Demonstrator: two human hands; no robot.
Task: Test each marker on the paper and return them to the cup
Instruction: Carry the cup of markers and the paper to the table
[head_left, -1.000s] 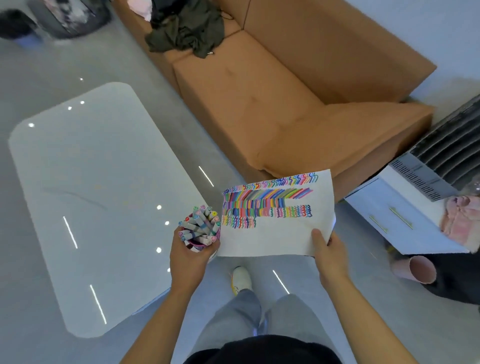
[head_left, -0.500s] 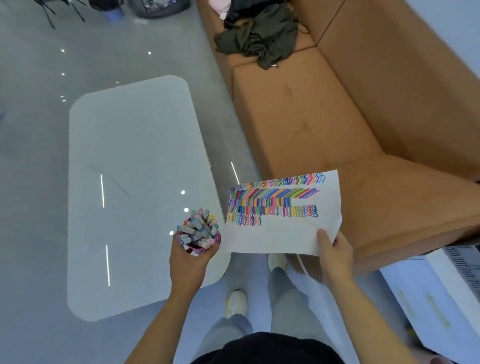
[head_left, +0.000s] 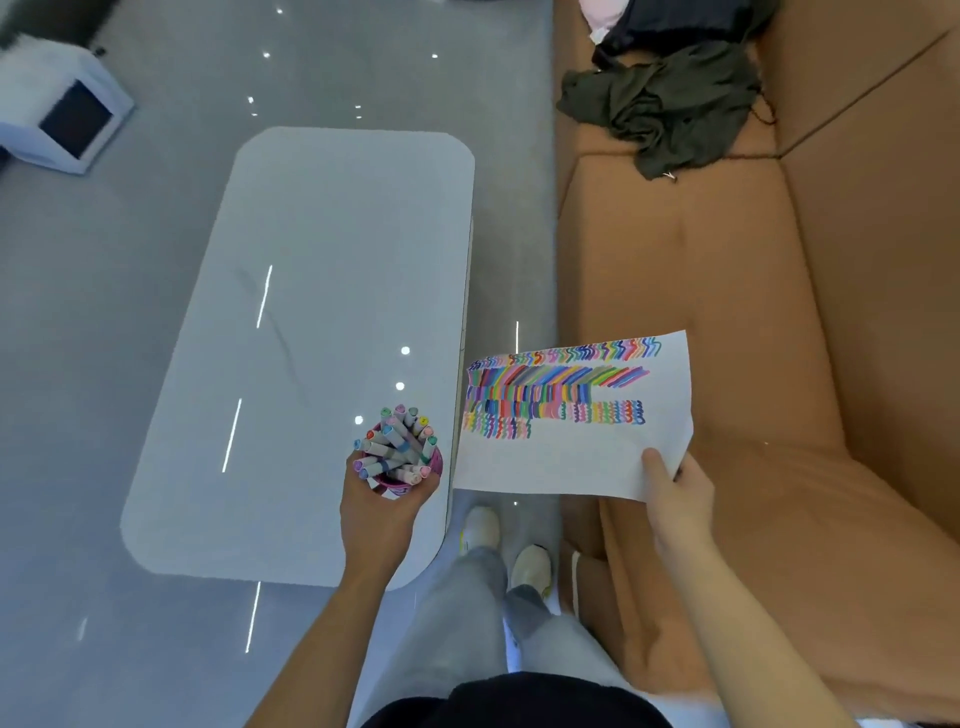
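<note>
The left hand (head_left: 382, 512) grips the cup (head_left: 435, 463) of markers (head_left: 397, 441) over the table (head_left: 311, 312); the right hand (head_left: 675, 488) pinches the scribbled paper (head_left: 561, 462); testing looks done.

the left hand (head_left: 382, 512) and right hand (head_left: 675, 499) are bare, and so are both forearms as far as you can see. a black top (head_left: 519, 701) covers the torso. loose light grey trousers (head_left: 457, 613) fall over pale cream shoes (head_left: 480, 527) with yellowish trim.
</note>
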